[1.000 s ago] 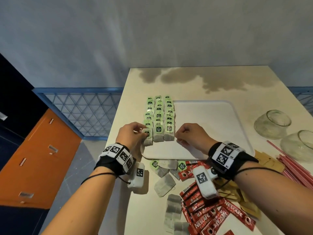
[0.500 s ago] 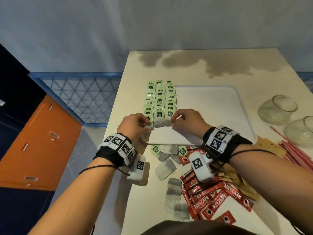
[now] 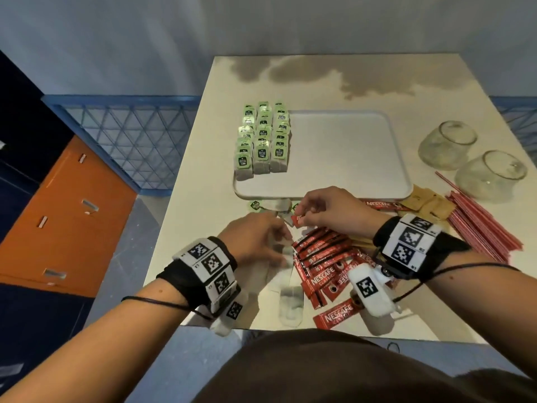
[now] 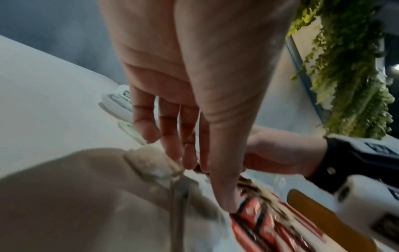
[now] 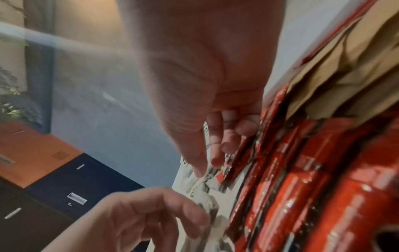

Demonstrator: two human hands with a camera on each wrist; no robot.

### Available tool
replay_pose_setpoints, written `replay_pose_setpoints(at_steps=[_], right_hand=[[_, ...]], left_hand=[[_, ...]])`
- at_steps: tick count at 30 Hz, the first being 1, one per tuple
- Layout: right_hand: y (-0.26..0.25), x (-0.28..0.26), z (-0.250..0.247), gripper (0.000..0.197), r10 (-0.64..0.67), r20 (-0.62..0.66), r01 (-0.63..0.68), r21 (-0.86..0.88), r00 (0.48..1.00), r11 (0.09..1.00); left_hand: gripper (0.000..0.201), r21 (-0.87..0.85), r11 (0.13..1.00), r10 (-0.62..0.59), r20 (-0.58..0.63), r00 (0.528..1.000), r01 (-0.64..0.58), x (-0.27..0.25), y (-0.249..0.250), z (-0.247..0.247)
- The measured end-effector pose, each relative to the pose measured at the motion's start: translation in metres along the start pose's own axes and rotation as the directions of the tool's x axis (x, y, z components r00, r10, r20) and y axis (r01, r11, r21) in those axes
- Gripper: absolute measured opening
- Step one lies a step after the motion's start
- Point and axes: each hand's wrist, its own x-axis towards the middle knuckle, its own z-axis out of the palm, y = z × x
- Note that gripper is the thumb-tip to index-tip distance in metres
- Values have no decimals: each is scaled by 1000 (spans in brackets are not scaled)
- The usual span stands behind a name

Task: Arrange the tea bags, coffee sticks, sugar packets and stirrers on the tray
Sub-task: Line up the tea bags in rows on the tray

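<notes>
My cream table, stained, by orange lockers | glasses beside tray | left hand loose over tea bags | right hand pinching coffee stick

tea bags: pale grey-white sachets, bright green tags with dark print
tray: plain white
coffee sticks: glossy red with white lettering, dark edging
sugar packets: flat tan-brown
stirrers: red-and-white striped
surface: cream, blotchy brown stain at the far edge
wristbands: black, white panels with black square codes
</notes>
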Motion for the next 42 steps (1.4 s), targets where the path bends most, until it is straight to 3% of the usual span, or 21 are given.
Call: replay_pose_setpoints(at_steps=[2,6,8,12,15,18,23,26,28,30,34,38,40,42], right_hand=[[-1,-9,0,11,1,-6,-1,8,1000,1000],[-4,-21,4,16,0,14,0,-4,1000,1000],[-5,-27,7,26,-3,40,3,12,999,1000],[-10,-34,17,39,-66,124,70,-25,990,997],[-10,-37,21,28,-98,136,101,-15,986,995],[-10,-42,19,16,-118,130,120,-2,984,993],[-6,-50,12,9,-65,118,69,-36,991,997],[-1,-50,8,7,-41,54,43,-36,998,998],[2,-49,5,9,-23,14,24,-27,1000,999],[4,-48,4,13,-4,-1,4,-22,1000,1000],[4,-46,-1,15,3,-11,-4,-26,1000,1000],[2,-41,-7,11,-35,-14,35,-13,999,999],[-1,-35,-12,12,-52,-7,52,60,999,997],[-8,-28,-16,15,-98,4,96,161,995,982]], left_hand=[[50,123,992,-7,36,999,2,-4,5,10],[19,219,974,-42,-58,997,53,-9,11,15],[18,105,990,-85,-93,992,94,-11,10,13],[25,-191,981,-67,-161,985,35,-19,15,0],[26,-390,920,-100,-181,978,22,-24,21,-5],[28,-456,890,-101,-150,984,22,-26,27,0],[37,-375,926,-90,-112,990,42,-23,35,13],[58,-171,979,-106,39,994,111,-23,31,22],[53,-61,992,-100,139,985,109,-21,28,27],[38,-13,997,-75,152,986,78,-19,26,29],[21,14,998,-67,87,994,66,-14,18,27],[22,-54,989,-138,-33,990,136,-16,4,14],[20,-205,962,-210,-145,967,179,-14,-5,2],[19,-483,860,-305,-227,925,165,-10,-7,-6]])
